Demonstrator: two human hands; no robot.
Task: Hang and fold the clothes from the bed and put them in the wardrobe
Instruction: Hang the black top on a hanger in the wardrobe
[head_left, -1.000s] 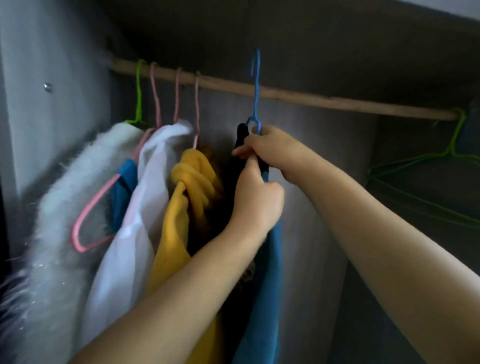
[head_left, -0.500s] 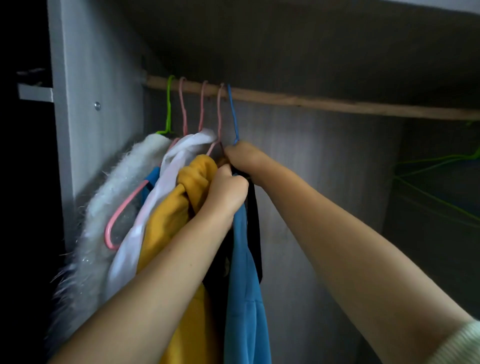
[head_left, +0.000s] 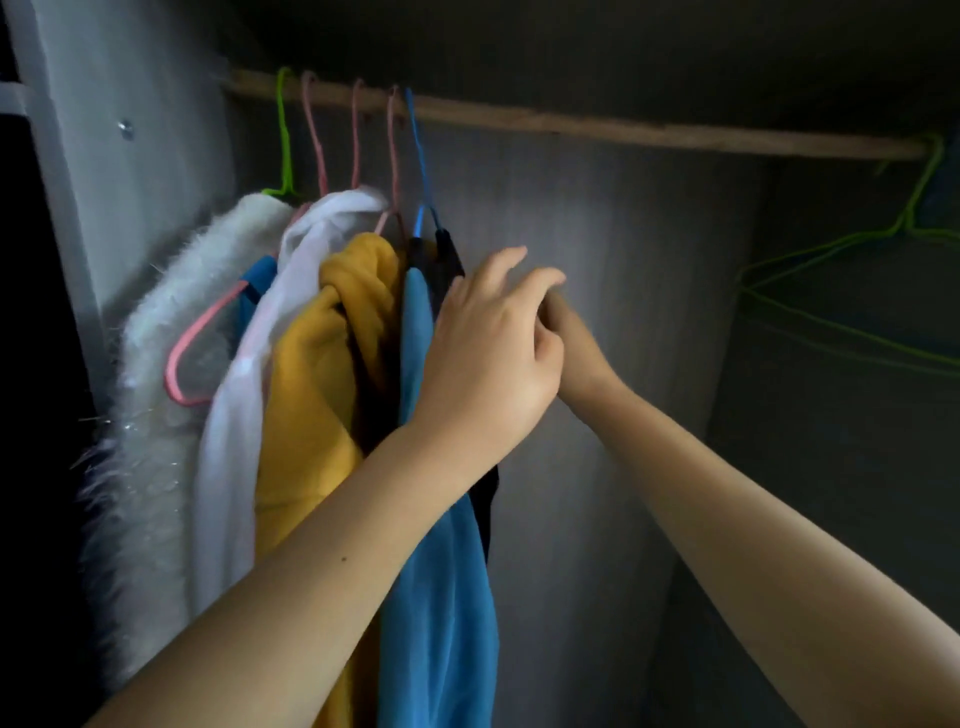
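Observation:
Inside the wardrobe a blue hanger hangs on the wooden rod, carrying a blue garment and a black one. My left hand hovers just right of these clothes with relaxed, slightly spread fingers and holds nothing. Behind it is my right hand, whose fingers the left hand hides. Left of the blue hanger hang a yellow garment, a white one and a fluffy white coat.
Empty green wire hangers hang at the rod's far right end. A pink hanger sticks out between the coat and the white garment. The wardrobe's grey side wall stands at the left, the grey back panel behind.
The blue hanger went onto the rod next to the pink ones. Both hands have let go of it and drawn back to the right, away from the clothes.

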